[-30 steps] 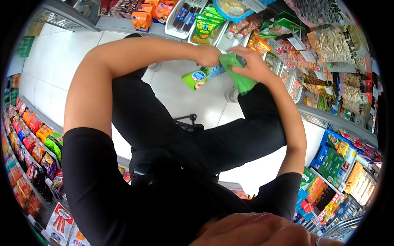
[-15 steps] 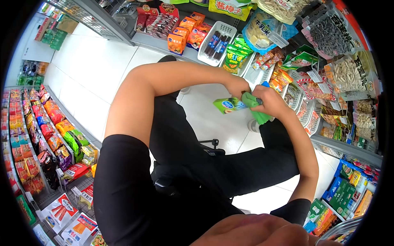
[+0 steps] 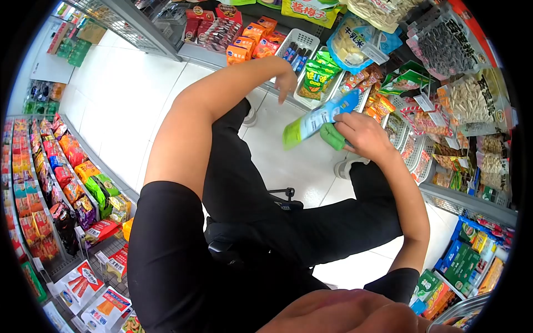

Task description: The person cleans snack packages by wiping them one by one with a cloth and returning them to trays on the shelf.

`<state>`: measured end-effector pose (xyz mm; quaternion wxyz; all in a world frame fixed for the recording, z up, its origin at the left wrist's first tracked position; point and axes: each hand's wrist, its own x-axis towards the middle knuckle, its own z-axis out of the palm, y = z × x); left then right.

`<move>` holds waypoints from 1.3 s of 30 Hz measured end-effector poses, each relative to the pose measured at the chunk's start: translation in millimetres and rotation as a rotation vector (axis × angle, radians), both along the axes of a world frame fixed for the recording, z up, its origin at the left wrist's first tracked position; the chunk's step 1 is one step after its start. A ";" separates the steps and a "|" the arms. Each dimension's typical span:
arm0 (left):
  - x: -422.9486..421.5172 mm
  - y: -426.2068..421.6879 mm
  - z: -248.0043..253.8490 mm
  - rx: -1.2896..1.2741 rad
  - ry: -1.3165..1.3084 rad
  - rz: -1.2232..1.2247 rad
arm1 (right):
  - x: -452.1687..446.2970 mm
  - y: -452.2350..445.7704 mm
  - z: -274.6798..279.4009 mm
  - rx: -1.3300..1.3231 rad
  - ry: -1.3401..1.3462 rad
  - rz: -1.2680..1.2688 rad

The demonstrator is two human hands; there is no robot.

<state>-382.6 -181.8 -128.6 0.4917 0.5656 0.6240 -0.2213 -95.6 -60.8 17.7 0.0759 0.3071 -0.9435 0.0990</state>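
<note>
My left hand (image 3: pixel 285 83) hangs in front of the shelf's lower edge, beside a green snack bag (image 3: pixel 316 79). Its fingers point down, loosely apart, and hold nothing. My right hand (image 3: pixel 363 135) grips a long blue and light-green package (image 3: pixel 317 121), which slants from upper right to lower left above the floor. A bunched green cloth (image 3: pixel 332 136) is in the same hand, below the package. Part of the cloth and of the package's edge is hidden by the fingers.
White baskets (image 3: pixel 302 38) of snacks line the shelf ahead, with hanging bags (image 3: pixel 469 102) at the right. Another snack shelf (image 3: pixel 61 183) stands at the left. My bent legs (image 3: pixel 347 227) are below the hands, over a tiled floor (image 3: pixel 272 139).
My left hand has let go and moved up and left, away from the cloth. The package is now tilted upward and shows more of its length. Earlier, the view also shifted.
</note>
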 end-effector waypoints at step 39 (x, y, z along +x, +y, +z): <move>71.3 -19.3 101.7 0.355 -2.025 1.007 | 36.0 59.3 53.8 -0.222 0.701 -0.235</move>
